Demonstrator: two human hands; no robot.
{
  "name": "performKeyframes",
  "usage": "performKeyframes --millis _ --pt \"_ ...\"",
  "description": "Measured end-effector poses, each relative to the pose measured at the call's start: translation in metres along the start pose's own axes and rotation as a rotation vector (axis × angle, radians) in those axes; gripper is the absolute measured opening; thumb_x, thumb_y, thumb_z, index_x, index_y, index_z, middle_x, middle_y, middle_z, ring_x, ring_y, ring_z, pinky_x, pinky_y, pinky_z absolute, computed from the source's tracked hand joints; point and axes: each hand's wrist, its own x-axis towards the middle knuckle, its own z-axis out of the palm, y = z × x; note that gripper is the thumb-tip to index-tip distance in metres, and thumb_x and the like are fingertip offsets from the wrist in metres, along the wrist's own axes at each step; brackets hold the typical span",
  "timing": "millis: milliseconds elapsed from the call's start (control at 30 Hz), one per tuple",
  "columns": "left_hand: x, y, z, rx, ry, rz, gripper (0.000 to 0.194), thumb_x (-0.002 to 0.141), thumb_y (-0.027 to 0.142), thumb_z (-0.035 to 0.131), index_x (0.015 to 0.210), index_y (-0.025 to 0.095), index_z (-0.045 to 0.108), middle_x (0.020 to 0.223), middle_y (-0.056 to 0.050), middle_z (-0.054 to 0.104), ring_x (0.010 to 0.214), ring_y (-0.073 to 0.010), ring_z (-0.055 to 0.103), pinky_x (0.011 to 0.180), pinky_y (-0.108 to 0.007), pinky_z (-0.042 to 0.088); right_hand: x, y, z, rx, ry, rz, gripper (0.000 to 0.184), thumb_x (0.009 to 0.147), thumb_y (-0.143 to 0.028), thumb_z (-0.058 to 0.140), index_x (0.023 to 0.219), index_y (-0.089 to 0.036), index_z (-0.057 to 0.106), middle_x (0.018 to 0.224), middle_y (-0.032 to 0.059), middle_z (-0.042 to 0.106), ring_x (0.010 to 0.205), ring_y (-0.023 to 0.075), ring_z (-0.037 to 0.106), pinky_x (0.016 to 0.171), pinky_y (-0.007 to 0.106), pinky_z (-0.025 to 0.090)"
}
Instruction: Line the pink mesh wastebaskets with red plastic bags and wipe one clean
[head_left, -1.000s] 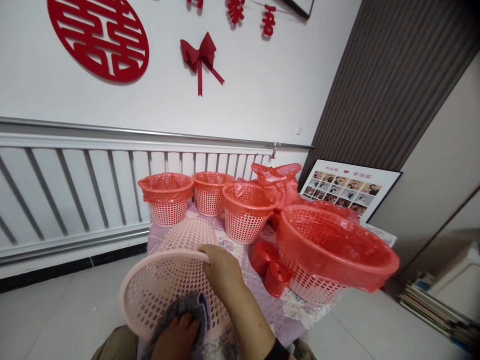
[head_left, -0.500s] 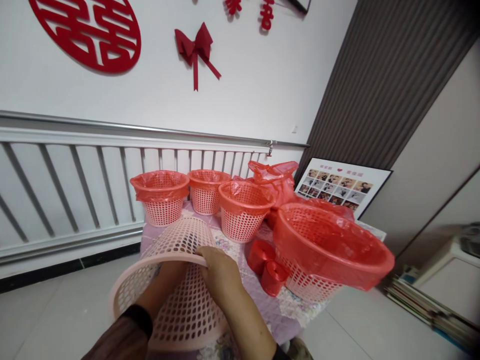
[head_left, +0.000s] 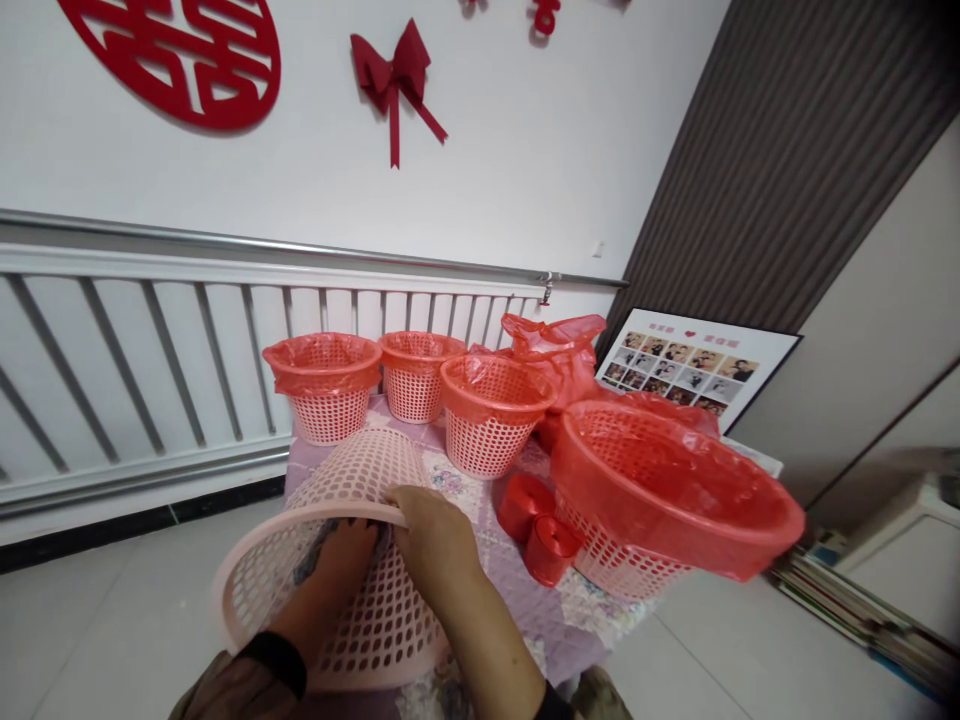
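A pale pink perforated plastic basket (head_left: 382, 610) lies tipped on its side at the table's near edge, its mouth towards me. My right hand (head_left: 435, 535) is closed over the upper right of its rim. My left hand (head_left: 352, 555) reaches through the mouth into the basket, its fingers partly hidden. Under and beside it shows what looks like a dark patterned cloth (head_left: 306, 562), pressed against the inner wall. To the right of the basket, two rolls of red ribbon (head_left: 551, 550) rest on the table.
Several baskets with red plastic liners stand behind and right, among them a large lined basket (head_left: 637, 560). A bunched red bag (head_left: 559, 345) sits behind them. A quilted floral cloth (head_left: 517, 610) covers the table. Beyond are a radiator (head_left: 180, 360) and a photo board (head_left: 645, 320).
My left hand has shifted inside the basket, and its back and fingers show more now. My right hand keeps its hold on the rim. The view has tilted slightly downward.
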Motion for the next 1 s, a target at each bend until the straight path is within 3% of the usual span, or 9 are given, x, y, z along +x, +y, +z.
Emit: performKeyframes --millis 133,267,400,500,633,700,833,900,1000 --pt "-0.051 0.012 0.004 0.022 -0.049 0.021 0.042 0.09 0.003 0.043 0.124 0.018 0.063 0.125 -0.011 0.065 0.116 -0.03 0.061 0.093 -0.049 0.054 0.0 0.0 0.002 0.002 0.01 -0.002 0.038 0.085 -0.01 0.057 0.118 -0.021 0.07 0.119 0.0064 0.075 0.113 0.0258 0.068 0.097 0.038 0.051" --pt "-0.094 0.022 0.011 -0.017 -0.104 0.026 0.055 0.085 0.001 0.033 0.127 0.017 0.065 0.129 -0.014 0.065 0.118 -0.0339 0.06 0.097 -0.05 0.052 0.002 0.001 0.006 0.007 0.03 -0.025 0.04 0.083 -0.007 0.055 0.117 -0.021 0.071 0.12 0.0074 0.075 0.114 0.0261 0.068 0.099 0.039 0.05" --pt "-0.12 0.03 0.017 -0.042 -0.174 0.007 0.068 0.08 -0.002 0.029 0.138 0.017 0.058 0.14 -0.015 0.06 0.127 -0.0362 0.056 0.1 -0.051 0.051 0.003 0.003 0.006 0.025 0.074 -0.056 0.041 0.083 -0.006 0.053 0.117 -0.02 0.071 0.12 0.0066 0.075 0.114 0.026 0.067 0.101 0.04 0.051" --pt "-0.128 0.033 0.016 -0.053 -0.193 -0.004 0.074 0.077 -0.005 0.027 0.142 0.016 0.055 0.144 -0.016 0.057 0.134 -0.0376 0.051 0.104 -0.05 0.048 -0.002 0.012 0.007 0.05 0.133 -0.109 0.052 0.082 -0.006 0.054 0.132 -0.017 0.062 0.134 0.0082 0.068 0.126 0.0237 0.061 0.109 0.037 0.046" --pt "-0.127 0.034 0.013 -0.079 -0.177 -0.024 0.075 0.077 -0.005 0.025 0.143 0.015 0.053 0.146 -0.016 0.056 0.133 -0.0375 0.052 0.105 -0.051 0.048 -0.021 0.039 0.031 0.179 0.375 -0.196 0.062 0.083 -0.013 0.054 0.144 -0.009 0.049 0.148 0.0174 0.054 0.139 0.0264 0.048 0.117 0.045 0.039" --pt "-0.127 0.032 0.012 -0.096 -0.172 -0.033 0.074 0.077 -0.004 0.026 0.143 0.015 0.054 0.146 -0.015 0.056 0.132 -0.0369 0.053 0.105 -0.051 0.047 -0.036 0.053 0.057 0.314 0.475 -0.103 0.064 0.083 -0.019 0.056 0.145 -0.009 0.048 0.149 0.019 0.052 0.14 0.0281 0.048 0.116 0.048 0.039" --pt "-0.13 0.03 0.01 -0.127 -0.172 -0.032 0.072 0.078 -0.003 0.027 0.143 0.016 0.054 0.146 -0.014 0.057 0.132 -0.0349 0.052 0.108 -0.049 0.045 -0.059 0.069 0.11 0.71 0.521 0.219 0.058 0.086 -0.026 0.057 0.143 -0.014 0.053 0.14 0.015 0.062 0.126 0.0243 0.062 0.106 0.04 0.052" --pt "-0.131 0.031 0.008 -0.138 -0.186 -0.021 0.071 0.078 -0.001 0.031 0.144 0.016 0.053 0.146 -0.013 0.056 0.132 -0.0349 0.052 0.108 -0.049 0.045 -0.063 0.069 0.12 0.824 0.554 0.293 0.047 0.088 -0.026 0.053 0.133 -0.015 0.062 0.132 0.0125 0.069 0.12 0.0225 0.067 0.105 0.038 0.052" --pt "-0.128 0.038 0.006 -0.166 -0.251 0.015 0.07 0.078 0.003 0.041 0.146 0.017 0.05 0.15 -0.013 0.053 0.135 -0.0349 0.05 0.112 -0.048 0.042 -0.062 0.068 0.109 0.81 0.596 0.247 0.038 0.089 -0.024 0.051 0.12 -0.017 0.071 0.121 0.0097 0.074 0.114 0.0215 0.07 0.104 0.039 0.053"
